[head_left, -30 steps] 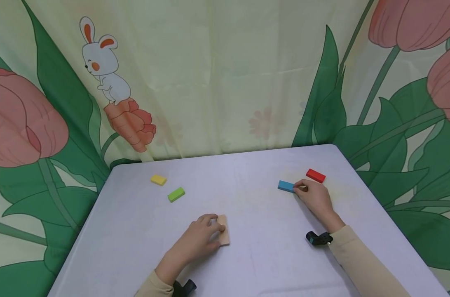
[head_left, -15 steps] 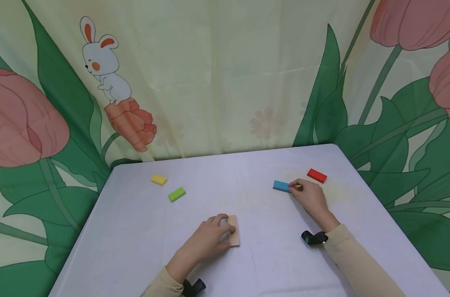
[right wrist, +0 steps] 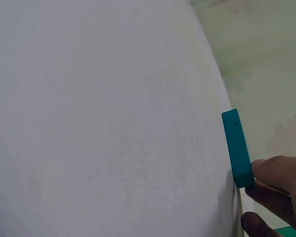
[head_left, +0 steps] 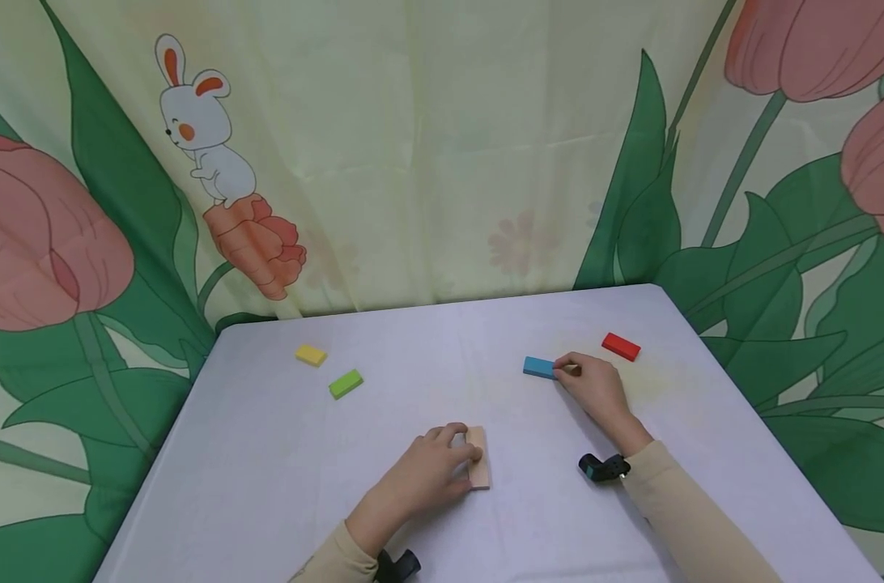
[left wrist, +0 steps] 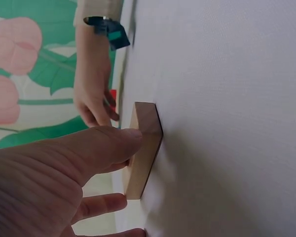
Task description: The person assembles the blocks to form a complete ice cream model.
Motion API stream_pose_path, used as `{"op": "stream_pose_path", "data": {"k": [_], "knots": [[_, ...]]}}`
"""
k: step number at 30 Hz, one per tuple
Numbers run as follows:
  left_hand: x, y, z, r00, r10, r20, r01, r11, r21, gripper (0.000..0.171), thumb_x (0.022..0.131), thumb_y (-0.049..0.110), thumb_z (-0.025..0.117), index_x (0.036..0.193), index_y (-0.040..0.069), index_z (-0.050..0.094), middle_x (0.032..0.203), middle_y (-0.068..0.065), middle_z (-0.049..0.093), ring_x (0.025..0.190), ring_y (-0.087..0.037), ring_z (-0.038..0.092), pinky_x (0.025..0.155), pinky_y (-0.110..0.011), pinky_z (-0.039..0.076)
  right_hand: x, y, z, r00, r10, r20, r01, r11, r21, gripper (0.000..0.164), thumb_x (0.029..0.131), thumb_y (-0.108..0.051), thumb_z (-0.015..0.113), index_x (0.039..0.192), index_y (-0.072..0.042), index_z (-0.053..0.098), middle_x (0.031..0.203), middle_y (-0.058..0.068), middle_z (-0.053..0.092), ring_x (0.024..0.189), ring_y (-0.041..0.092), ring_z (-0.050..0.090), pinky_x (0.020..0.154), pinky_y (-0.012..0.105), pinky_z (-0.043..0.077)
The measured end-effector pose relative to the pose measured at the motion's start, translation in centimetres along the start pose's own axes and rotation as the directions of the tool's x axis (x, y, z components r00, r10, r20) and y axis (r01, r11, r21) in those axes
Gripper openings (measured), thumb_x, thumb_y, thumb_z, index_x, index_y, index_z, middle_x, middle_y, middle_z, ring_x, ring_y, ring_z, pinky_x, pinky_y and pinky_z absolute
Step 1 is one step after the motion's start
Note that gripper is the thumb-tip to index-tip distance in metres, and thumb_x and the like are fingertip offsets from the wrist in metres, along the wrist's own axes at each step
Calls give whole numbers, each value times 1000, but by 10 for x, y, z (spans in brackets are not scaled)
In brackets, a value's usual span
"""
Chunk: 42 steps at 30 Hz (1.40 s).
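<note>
My left hand (head_left: 431, 471) grips a plain wooden block (head_left: 479, 463) near the middle front of the white table. In the left wrist view the thumb presses one end of the wooden block (left wrist: 144, 148), and other fingers reach round its far side. Farther back and to the right, my right hand (head_left: 593, 390) pinches the right end of a blue block (head_left: 538, 367). The right wrist view has the thumb and a finger at the near end of the blue block (right wrist: 237, 148), most of which sticks out past the fingertips.
A red block (head_left: 621, 346) lies behind and right of my right hand. At the back left are a yellow block (head_left: 311, 355) and a green block (head_left: 346, 384). Behind the white table (head_left: 267, 486) hangs a printed curtain (head_left: 427, 162).
My left hand has slid the wooden block to the right. My right hand has moved left with the blue block. The red, yellow and green blocks stay put.
</note>
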<state>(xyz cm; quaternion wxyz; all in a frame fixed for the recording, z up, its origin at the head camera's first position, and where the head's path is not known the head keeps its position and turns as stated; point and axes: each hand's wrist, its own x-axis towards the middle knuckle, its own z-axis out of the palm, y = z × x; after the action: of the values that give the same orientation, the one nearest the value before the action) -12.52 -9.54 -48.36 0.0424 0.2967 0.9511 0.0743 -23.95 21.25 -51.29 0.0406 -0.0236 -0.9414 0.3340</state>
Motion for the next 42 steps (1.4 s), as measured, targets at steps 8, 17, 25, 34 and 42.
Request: {"op": "stream_pose_path", "data": {"k": [8,17,25,34,42], "knots": [[2,7,-1,1000,6,-12,-5,999,40,35,92,40,77,126,34,71,141,-7,59,121,-34,63,91,-49,56,1,-10,10,1000,-13,17,13,1000,6,16,98,-24,71,110,-15,76,117,13,75,100,29,65,86,46,57],[5,12,5,1000,7,-14,-6,998,65,34,93,43,75,127,37,69,142,-3,59,121,-29,63,87,-47,56,1,-23,21,998,-48,28,47,999,25,16,98,-23,71,109,-14,77,118,12,75,104,30,68,91,50,57],[6,15,3,1000,2,-3,-1,996,88,36,93,46,74,128,38,69,144,0,58,121,-28,62,88,-47,55,-1,-35,30,998,-61,33,60,997,40,14,97,-24,73,107,-15,78,114,10,76,100,28,67,89,48,56],[6,18,4,1000,-10,-19,12,996,90,35,93,46,74,127,38,68,142,-1,59,120,-28,63,86,-45,55,-4,-45,37,995,-82,62,79,995,56,13,97,-24,73,107,-17,78,115,7,76,103,26,68,91,48,56],[6,20,3,999,1,-40,3,994,113,39,92,48,75,128,37,67,140,-2,60,117,-28,64,85,-44,55,-6,-51,45,991,-109,73,104,992,70,12,96,-25,73,106,-19,78,113,5,76,103,26,68,91,49,55]]}}
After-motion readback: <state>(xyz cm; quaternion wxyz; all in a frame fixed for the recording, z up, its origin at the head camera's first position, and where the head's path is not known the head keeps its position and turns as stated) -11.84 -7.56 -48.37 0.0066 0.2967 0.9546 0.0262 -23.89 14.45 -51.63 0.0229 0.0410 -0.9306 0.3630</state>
